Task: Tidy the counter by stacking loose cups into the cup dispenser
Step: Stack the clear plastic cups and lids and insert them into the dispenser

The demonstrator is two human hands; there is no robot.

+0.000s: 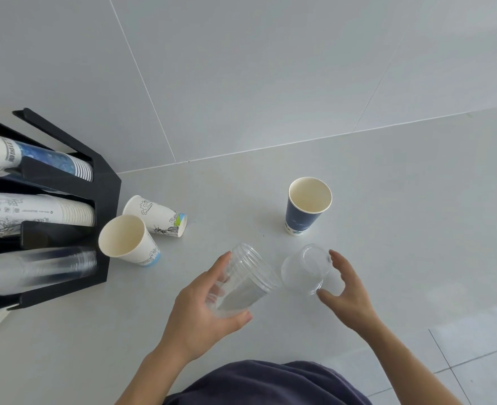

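Hands [209, 299] around clear cups [248, 280]

Two clear plastic cups: one [246, 280] near centre, one [305, 268] just right of it. Three loose paper cups: two white [127, 241] [156, 214] at the left, one blue [307, 206] farther right. One black dispenser [104, 182] at far left with three stacks. Two hands [203, 311] [348, 290].
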